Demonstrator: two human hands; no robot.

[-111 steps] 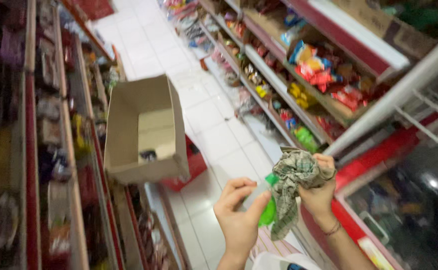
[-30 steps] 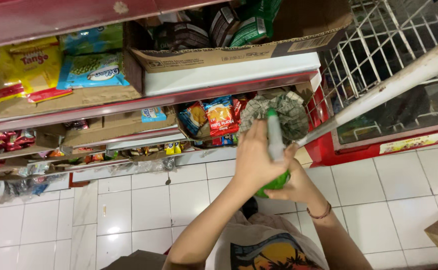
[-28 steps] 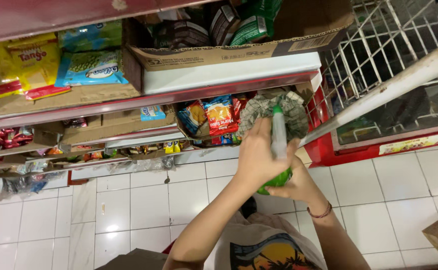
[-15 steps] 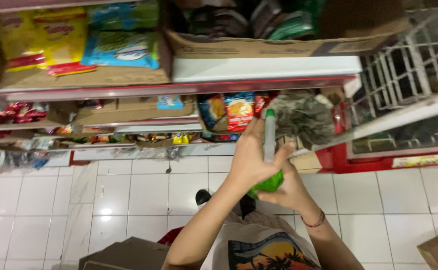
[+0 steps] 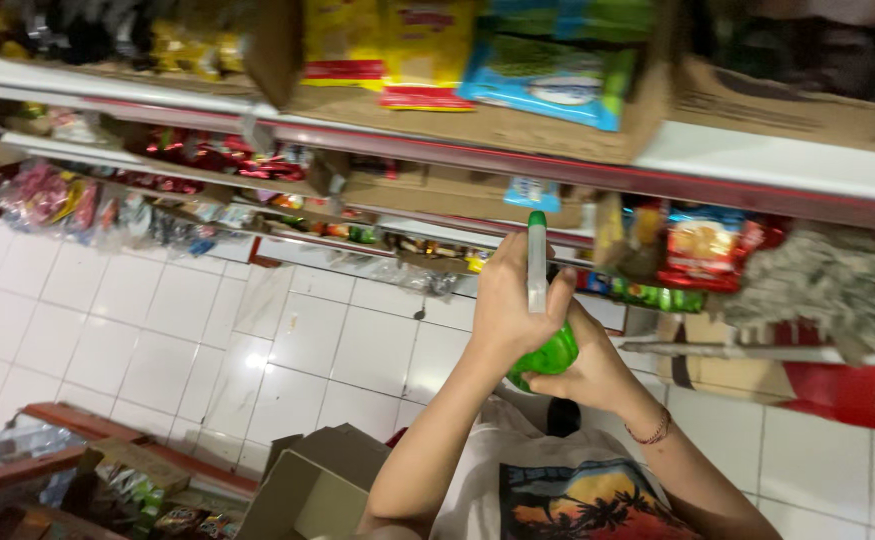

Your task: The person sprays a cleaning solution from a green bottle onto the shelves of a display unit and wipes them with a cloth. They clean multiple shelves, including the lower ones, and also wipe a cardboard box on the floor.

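Hands [image 5: 547, 330] clasp green spray bottle [image 5: 545, 352]; snack packets [image 5: 547, 75] fill cardboard tray [image 5: 517, 128].

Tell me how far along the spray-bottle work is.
Done: nothing on the shelves looks wet or wiped. In hand: the left hand grips the neck of the green spray bottle and the right hand cups its base, nozzle towards the shelves. Left: the grey cloth lies apart and untouched, with no spray visible.

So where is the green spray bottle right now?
The green spray bottle sits just right of centre in the head view, gripped between the left hand and the right hand, in front of the snack shelves.
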